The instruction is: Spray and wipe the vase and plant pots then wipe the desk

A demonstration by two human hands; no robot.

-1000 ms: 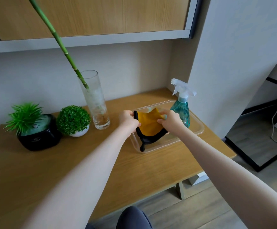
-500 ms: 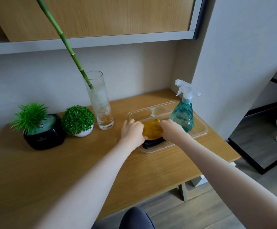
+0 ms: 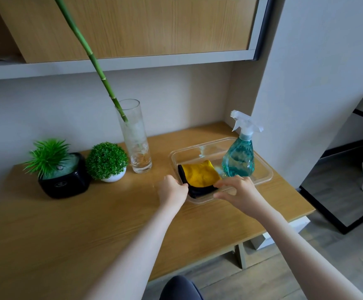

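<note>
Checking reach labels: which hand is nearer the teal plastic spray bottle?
Right. The right hand is just in front of the teal plastic spray bottle; the left hand is at the tray's far corner, across the cloth.

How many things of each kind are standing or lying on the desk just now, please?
Potted plants: 2, black pot and white pot
Glass vase: 1
Clear tray: 1
Spray bottle: 1
Yellow cloth: 1
Total: 6
</note>
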